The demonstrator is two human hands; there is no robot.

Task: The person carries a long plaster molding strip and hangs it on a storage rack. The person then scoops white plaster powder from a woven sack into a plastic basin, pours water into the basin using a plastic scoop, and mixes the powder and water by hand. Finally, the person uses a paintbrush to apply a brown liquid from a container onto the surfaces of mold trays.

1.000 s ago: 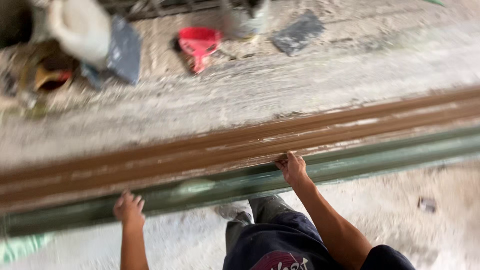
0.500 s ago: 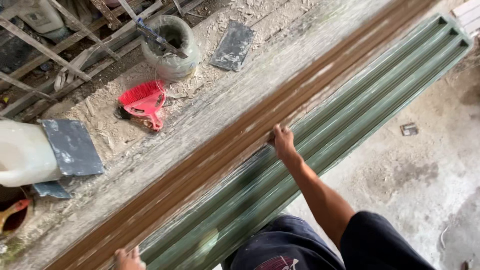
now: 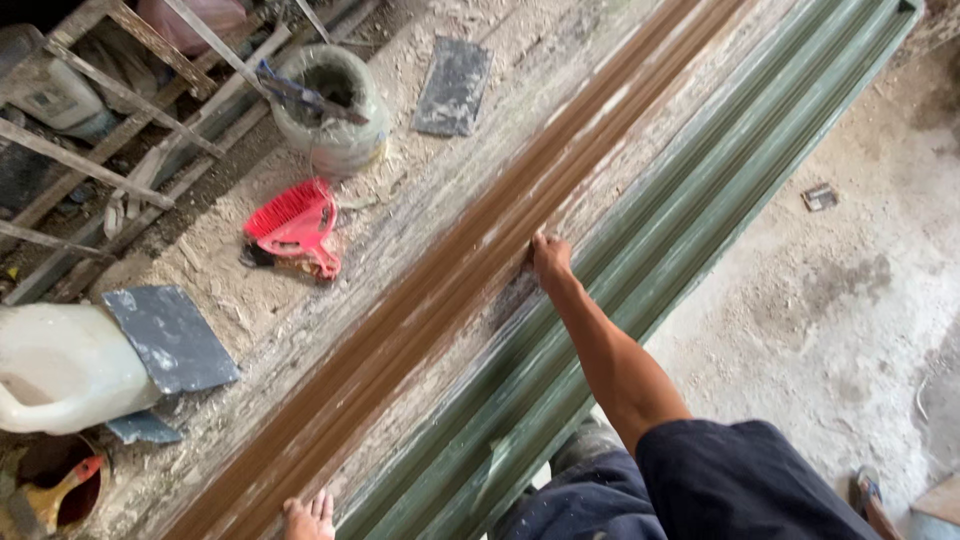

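Observation:
A long brown moulded wooden strip lies diagonally on a dusty workbench, from the lower left to the upper right. Beside it, on my side, runs a long green ribbed moulding. My right hand presses on the near edge of the brown strip at its middle, fingers curled against it. My left hand shows only at the bottom edge, fingers spread flat on the wood near the strip's lower end.
A red hand brush, two dark sanding sheets, a white plastic jug and a round can with a tool across it lie on the bench. Wooden slats are stacked at upper left. The concrete floor is to the right.
The view has swung and pulled closer, so the strips now run more steeply. My right hand stays on the brown strip's edge, and my left hand remains at the strip's lower end.

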